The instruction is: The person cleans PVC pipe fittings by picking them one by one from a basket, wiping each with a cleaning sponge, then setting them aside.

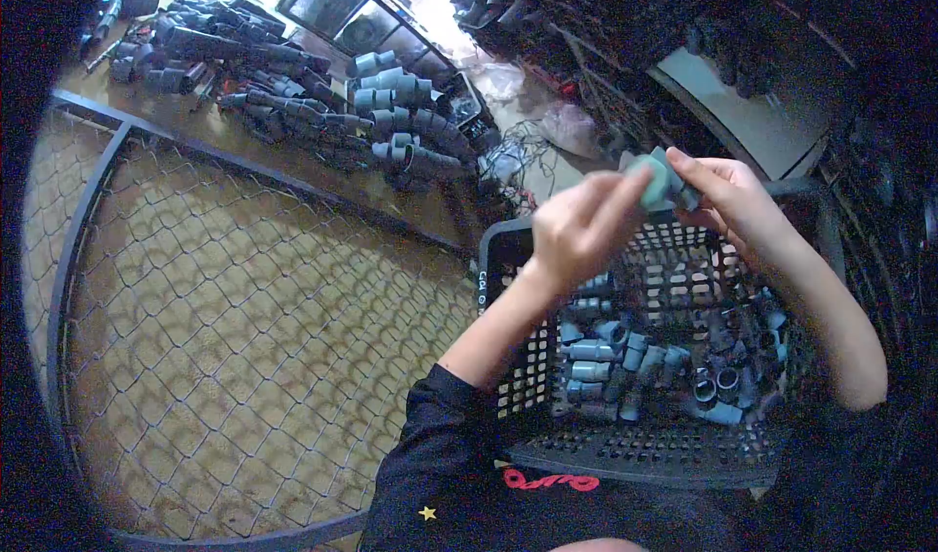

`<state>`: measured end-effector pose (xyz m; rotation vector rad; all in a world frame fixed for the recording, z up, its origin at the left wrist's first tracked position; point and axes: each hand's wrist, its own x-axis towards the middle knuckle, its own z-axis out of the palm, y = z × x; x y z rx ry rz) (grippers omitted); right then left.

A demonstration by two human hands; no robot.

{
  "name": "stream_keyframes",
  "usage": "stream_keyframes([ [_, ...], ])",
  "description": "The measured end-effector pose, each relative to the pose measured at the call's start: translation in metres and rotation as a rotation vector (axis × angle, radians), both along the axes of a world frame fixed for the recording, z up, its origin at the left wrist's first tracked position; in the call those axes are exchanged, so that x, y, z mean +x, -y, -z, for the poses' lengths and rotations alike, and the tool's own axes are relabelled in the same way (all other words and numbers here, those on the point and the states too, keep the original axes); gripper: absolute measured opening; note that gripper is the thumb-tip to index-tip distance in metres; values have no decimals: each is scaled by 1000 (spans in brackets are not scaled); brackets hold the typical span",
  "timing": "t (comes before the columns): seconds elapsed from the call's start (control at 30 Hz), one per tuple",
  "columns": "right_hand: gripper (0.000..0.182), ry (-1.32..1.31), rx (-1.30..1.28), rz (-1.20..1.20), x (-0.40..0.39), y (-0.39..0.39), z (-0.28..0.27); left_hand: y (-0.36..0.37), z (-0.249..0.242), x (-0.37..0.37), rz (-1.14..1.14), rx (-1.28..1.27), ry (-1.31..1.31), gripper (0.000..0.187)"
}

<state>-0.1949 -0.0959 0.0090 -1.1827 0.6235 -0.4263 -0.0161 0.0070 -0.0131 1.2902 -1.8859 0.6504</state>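
Hands meet above a black plastic basket [503, 249] in the head view — the only view there is. The left hand [576, 228] and the right hand [733, 200] both close their fingers on one grey-green pipe fitting [657, 181], held between them just over the basket's far rim. Left fingertips pinch one end, right fingers wrap the other; whether it is one piece or two pushed together is too blurred to tell.

Below the hands, the basket holds a loose heap of similar fittings [625, 357], many lying on their sides, spread across its bottom with perforated floor showing along the near edge. Beyond, to the left, a long pile of grey pipe pieces [401, 122] lies on the table [293, 166], some standing in rough rows, and darker parts [195, 49] farther back.

Judging from this — one fitting in hand, a good many in the basket, a large pile outside — the work looks partway through, with plenty left. A wire-mesh frame [244, 327] fills the lower left.
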Motion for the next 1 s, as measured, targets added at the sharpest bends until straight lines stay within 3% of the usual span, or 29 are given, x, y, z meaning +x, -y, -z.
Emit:
stream_keyframes([
  [0.1, 43, 25, 56, -37, 2, 5, 11, -10, -11, -22, 42, 104, 227, 46],
  [0.23, 41, -19, 69, -70, -3, 12, 6, 7, -1, 1, -91, 55, -41, 41],
  [0.37, 42, 62, 56, -12, 3, 4, 3, 0, 3, -8, 64, -5, -34, 38],
  [0.4, 42, 62, 53, -13, 3, 3, 4, -6, -6, -15, 62, 75, 74, 38],
  [0.5, 42, 59, 43, -12, 2, 3, 6, 0, -3, -5, 41, -36, 150, 39],
  [0.57, 41, 73, -23, 36, 4, 1, 6, 5, 2, 4, -78, 9, -41, 39],
  [0.63, 40, 76, -113, 57, 4, -2, 2, 3, 0, 4, -89, -8, -53, 41],
  [0.77, 39, 82, -189, -41, 3, 12, 20, -10, -10, -16, 14, 25, 192, 39],
  [0.9, 40, 160, -218, 85, 5, -2, 10, 3, -5, 5, -112, -12, -80, 42],
  [1.0, 41, 182, -233, 142, 7, -9, 7, 2, 0, 7, -77, 6, -127, 40],
])
